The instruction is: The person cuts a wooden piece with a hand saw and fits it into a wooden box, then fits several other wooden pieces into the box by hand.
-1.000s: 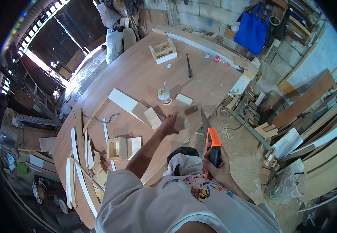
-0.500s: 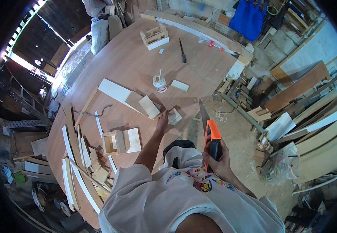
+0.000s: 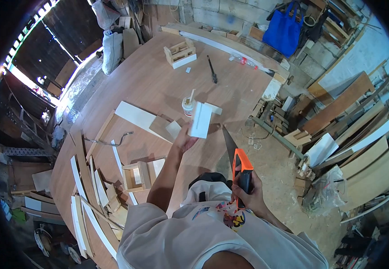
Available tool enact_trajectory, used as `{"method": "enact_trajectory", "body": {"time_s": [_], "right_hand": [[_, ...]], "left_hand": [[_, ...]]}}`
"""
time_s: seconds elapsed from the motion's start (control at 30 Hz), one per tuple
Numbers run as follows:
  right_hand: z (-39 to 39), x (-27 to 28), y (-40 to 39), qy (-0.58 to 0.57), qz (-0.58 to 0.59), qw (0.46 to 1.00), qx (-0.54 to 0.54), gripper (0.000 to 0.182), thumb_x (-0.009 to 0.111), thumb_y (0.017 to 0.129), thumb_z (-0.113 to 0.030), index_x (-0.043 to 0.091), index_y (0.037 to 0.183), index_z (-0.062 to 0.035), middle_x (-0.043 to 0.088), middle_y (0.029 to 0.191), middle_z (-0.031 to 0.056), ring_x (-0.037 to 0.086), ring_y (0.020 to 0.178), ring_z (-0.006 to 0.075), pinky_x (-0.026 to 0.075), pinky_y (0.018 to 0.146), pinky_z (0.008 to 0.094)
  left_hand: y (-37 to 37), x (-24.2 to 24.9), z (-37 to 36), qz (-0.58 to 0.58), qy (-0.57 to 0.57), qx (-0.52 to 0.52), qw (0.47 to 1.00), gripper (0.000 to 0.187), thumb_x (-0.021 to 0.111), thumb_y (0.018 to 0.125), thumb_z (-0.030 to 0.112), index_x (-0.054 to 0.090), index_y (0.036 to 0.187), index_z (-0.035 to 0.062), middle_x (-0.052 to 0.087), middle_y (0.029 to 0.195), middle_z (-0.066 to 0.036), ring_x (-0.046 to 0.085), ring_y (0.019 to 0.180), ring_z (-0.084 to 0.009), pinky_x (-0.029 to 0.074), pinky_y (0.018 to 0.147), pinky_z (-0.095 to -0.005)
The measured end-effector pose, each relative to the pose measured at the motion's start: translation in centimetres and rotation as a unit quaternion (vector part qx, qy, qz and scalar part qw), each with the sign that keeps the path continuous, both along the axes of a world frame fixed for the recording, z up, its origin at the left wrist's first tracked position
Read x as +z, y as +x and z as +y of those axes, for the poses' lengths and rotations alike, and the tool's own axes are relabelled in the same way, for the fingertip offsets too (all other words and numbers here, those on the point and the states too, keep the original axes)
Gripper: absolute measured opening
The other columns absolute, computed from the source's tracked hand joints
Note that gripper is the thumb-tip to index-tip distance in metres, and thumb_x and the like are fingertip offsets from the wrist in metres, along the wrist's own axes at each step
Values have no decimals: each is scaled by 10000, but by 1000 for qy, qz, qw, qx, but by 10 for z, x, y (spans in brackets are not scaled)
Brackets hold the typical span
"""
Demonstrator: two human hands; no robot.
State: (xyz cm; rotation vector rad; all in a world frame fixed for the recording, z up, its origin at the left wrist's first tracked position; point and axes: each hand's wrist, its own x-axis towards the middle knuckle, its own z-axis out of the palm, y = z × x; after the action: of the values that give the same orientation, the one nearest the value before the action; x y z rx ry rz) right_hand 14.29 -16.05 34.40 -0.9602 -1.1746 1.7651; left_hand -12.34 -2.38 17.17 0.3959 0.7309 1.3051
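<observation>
My left hand is closed on a white-faced wooden piece, held up above the table with its broad face tilted toward me. In my right hand is a handsaw with an orange and black handle; its blade points away from me, past the table's near right edge. Just behind the white piece stand an open jar with a stick in it and a small white block, partly covered. Left of my left hand lie a long white board and a small wooden block.
On the brown table are a small wooden rack, a dark slim tool, a wooden box and several strips. Planks lean at the right, near a plastic bag. A blue bag hangs behind.
My left hand has raised the white piece from the tabletop toward the camera and turned it. The handsaw has shifted slightly left and remains in my right hand.
</observation>
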Motion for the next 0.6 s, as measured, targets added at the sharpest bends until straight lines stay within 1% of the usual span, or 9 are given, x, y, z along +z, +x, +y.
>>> {"method": "enact_trajectory", "body": {"time_s": [0.03, 0.07, 0.13, 0.17, 0.27, 0.4, 0.5, 0.57, 0.6], "right_hand": [[1, 1, -4, -2, -1, 1000, -2, 465, 554, 790, 104, 392, 1204, -33, 503, 809, 57, 545, 583, 104, 507, 511, 255], [2, 2, -8, -4, -2, 1000, -3, 464, 555, 793, 99, 386, 1204, -31, 500, 812, 57, 545, 579, 105, 504, 509, 254], [4, 7, -17, -15, 2, 1000, 1, 459, 557, 795, 93, 382, 1201, -30, 500, 817, 58, 545, 578, 105, 502, 506, 253], [5, 9, -21, -25, 4, 1000, -1, 455, 560, 797, 87, 379, 1198, -29, 500, 821, 58, 546, 576, 106, 500, 503, 252], [5, 9, -34, -24, 7, 1000, -12, 446, 565, 801, 74, 382, 1194, -28, 499, 818, 55, 546, 572, 102, 498, 500, 251], [4, 5, -40, -14, 2, 1000, -3, 446, 569, 803, 68, 383, 1197, -28, 498, 817, 51, 546, 565, 104, 498, 499, 253], [2, 4, -42, -20, -2, 1000, -3, 447, 572, 804, 63, 384, 1199, -28, 498, 818, 50, 549, 566, 105, 499, 498, 253], [0, 4, -42, -25, -8, 1000, -4, 444, 574, 803, 64, 387, 1195, -26, 499, 813, 48, 553, 567, 106, 500, 497, 254], [-1, 4, -42, -27, -8, 1000, -5, 444, 574, 803, 64, 387, 1195, -26, 499, 813, 48, 553, 567, 106, 500, 497, 254]], "left_hand": [[4, 24, 0, -74, 50, -4, 996, 734, 458, 845, 531, 323, 1393, 62, 420, 1357, -191, 528, 1070, -255, 426, 904, -383], [6, 48, -4, -73, 50, 0, 996, 734, 458, 845, 531, 323, 1393, 62, 420, 1357, -191, 528, 1070, -255, 426, 904, -383], [7, 86, -7, -150, 199, -22, 968, 802, 482, 790, 594, 354, 1377, 63, 421, 1347, -187, 514, 1055, -249, 415, 893, -379], [4, 91, -5, -163, 229, -42, 959, 838, 507, 749, 620, 371, 1364, 68, 432, 1314, -171, 494, 1025, -243, 422, 839, -354], [10, 120, -15, -199, 247, -5, 948, 812, 512, 747, 602, 385, 1346, 69, 443, 1258, -147, 476, 998, -229, 423, 787, -333], [9, 128, -21, -236, 258, 3, 937, 799, 516, 741, 592, 391, 1332, 68, 448, 1222, -132, 466, 1001, -222, 430, 774, -321], [8, 131, -24, -274, 280, -23, 920, 815, 473, 750, 598, 376, 1365, 73, 420, 1323, -178, 484, 1014, -236, 403, 837, -351], [12, 143, -30, -219, 247, 16, 944, 766, 466, 748, 576, 405, 1313, 63, 449, 1192, -123, 447, 984, -221, 432, 744, -302], [13, 143, -31, -219, 245, 15, 944, 766, 466, 748, 576, 405, 1313, 63, 449, 1192, -123, 447, 984, -221, 432, 744, -302]]}}
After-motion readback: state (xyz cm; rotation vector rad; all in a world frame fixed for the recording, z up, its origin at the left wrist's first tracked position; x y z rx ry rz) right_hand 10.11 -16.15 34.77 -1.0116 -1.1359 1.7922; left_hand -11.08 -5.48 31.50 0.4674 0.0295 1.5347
